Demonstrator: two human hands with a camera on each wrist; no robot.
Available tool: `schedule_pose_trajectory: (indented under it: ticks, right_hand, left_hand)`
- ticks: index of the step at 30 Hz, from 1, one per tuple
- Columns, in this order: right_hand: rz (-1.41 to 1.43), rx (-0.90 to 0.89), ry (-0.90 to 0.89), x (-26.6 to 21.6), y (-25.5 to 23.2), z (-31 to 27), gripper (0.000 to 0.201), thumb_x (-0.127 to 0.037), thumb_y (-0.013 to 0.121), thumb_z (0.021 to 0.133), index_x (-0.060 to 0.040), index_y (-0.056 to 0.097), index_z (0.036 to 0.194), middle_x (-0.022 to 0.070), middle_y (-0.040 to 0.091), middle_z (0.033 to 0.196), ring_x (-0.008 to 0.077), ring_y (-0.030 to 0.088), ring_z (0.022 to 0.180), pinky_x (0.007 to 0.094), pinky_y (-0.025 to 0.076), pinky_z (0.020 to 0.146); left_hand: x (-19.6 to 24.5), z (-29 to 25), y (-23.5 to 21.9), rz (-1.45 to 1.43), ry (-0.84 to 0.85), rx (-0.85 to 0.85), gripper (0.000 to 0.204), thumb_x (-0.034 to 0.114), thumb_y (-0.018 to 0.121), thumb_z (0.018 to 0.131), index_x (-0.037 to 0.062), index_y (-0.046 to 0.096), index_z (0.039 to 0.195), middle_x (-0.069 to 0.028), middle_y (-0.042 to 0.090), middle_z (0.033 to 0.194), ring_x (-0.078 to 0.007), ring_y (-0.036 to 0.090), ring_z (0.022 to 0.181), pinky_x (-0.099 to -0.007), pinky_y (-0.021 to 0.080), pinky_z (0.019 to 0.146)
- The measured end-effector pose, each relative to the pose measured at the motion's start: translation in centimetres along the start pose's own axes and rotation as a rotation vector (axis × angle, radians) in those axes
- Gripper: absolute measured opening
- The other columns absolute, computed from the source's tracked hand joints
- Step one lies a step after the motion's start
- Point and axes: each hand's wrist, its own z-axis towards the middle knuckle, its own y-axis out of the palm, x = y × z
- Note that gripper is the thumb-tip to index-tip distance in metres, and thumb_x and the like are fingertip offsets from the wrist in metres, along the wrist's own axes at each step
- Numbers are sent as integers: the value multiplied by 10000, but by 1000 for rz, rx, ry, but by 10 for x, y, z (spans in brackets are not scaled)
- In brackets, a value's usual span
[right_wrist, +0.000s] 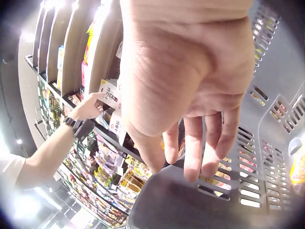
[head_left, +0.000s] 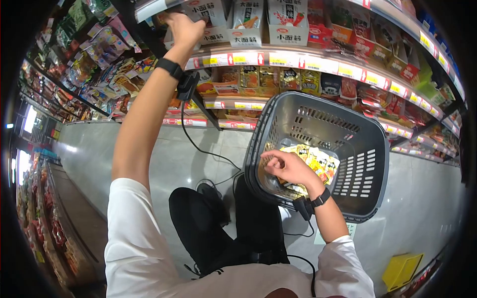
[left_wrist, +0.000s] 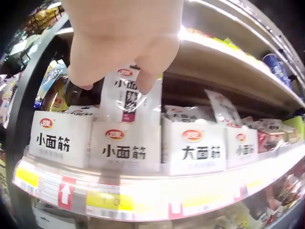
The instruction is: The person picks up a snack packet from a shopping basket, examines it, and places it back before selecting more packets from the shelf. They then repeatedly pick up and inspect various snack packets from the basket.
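My left hand (head_left: 186, 29) reaches to the upper shelf at the left end of a row of white snack boxes. In the left wrist view its thumb overlaps an upright white snack packet (left_wrist: 126, 98), with the fingers apart to the left, over the neighbouring box (left_wrist: 59, 138). The finger ends are partly hidden in the head view. Over a grey shopping basket (head_left: 380, 169) hangs my right hand (head_left: 288, 168), fingers loosely bent and holding nothing. Several yellow snack packets (head_left: 323, 166) lie in the basket, partly beneath this hand.
Price strips (head_left: 318, 65) run along the shelf edges. Lower shelves hold more bagged snacks (head_left: 268, 77), and hanging packets (head_left: 112, 44) fill the rack at left. A cable (head_left: 198, 147) trails from the left wrist. A yellow container (head_left: 402, 271) stands at the lower right.
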Motion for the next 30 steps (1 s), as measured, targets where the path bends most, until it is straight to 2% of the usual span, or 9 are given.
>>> schedule_pose_trajectory:
  ticks: [1, 4, 8, 12, 16, 17, 21, 24, 30]
  right_hand:
    - [-3, 8, -9, 1, 0, 0, 358, -148, 736, 915, -113, 665, 1264, -4, 708, 814, 66, 595, 679, 247, 474, 649]
    - [0, 13, 3, 0, 0, 0, 357, -149, 738, 914, -117, 665, 1262, -7, 706, 805, 72, 594, 673, 249, 476, 648]
    - [-6, 37, 9, 0, 2, 1, 352, -139, 741, 905, -135, 668, 1249, -15, 706, 802, 72, 581, 670, 254, 478, 650]
    - [123, 75, 38, 19, 3, 2, 286, -143, 698, 910, -87, 677, 1190, 45, 699, 801, 117, 623, 684, 285, 510, 666]
    - [-96, 59, 147, 32, -7, 0, 314, -45, 597, 919, -36, 659, 1226, 66, 704, 944, 118, 637, 825, 292, 523, 773]
    - [-15, 102, 148, 35, -9, -1, 287, -74, 592, 957, -28, 656, 1233, 68, 707, 972, 122, 638, 835, 292, 524, 787]
    - [88, 272, 231, 36, -35, -13, 284, -185, 591, 1022, -19, 662, 1241, 70, 728, 1004, 120, 661, 886, 281, 535, 826]
    - [-56, 263, 218, 1, -67, -21, 269, -163, 593, 1029, -10, 659, 1239, 52, 722, 1010, 103, 636, 904, 263, 520, 841]
    - [-206, 294, 40, -84, -97, 15, 277, -192, 586, 1030, -3, 677, 1211, 25, 716, 944, 74, 590, 844, 233, 496, 780]
  left_hand:
    - [12, -16, -15, -209, -99, -60, 940, 274, 794, 733, -286, 275, 1281, -401, 346, 1364, -491, 318, 1339, -502, 306, 1134]
    - [35, -73, -45, -437, 60, -38, 820, 289, 805, 774, -126, 354, 1319, -310, 395, 1357, -393, 423, 1258, -470, 362, 1091]
    - [90, -188, -106, -814, 165, -926, 568, 219, 742, 918, 22, 489, 1387, -122, 610, 1263, -261, 586, 1203, -405, 483, 987]
    - [102, -284, -116, -838, 341, -1380, 532, 220, 663, 964, -4, 494, 1416, -252, 643, 1211, -383, 620, 1137, -447, 488, 980]
    - [100, -344, -114, -614, 290, -1275, 559, 254, 650, 941, 5, 495, 1416, -232, 657, 1173, -379, 607, 1125, -460, 390, 1080]
    - [93, -361, -113, -680, 354, -1067, 433, 236, 669, 911, 24, 599, 1282, -186, 686, 1056, -339, 613, 1090, -447, 375, 1095]
    - [90, -366, -118, -600, 522, -980, 193, 242, 663, 913, 57, 706, 880, -109, 674, 842, -277, 610, 984, -438, 381, 1103]
    - [85, -372, -117, -594, 556, -935, 234, 281, 651, 927, 70, 713, 848, -98, 673, 801, -273, 613, 993, -437, 379, 1111]
    - [85, -356, -124, -385, 518, -1232, 349, 409, 695, 890, 67, 745, 839, -113, 714, 807, -278, 623, 1070, -457, 355, 1117]
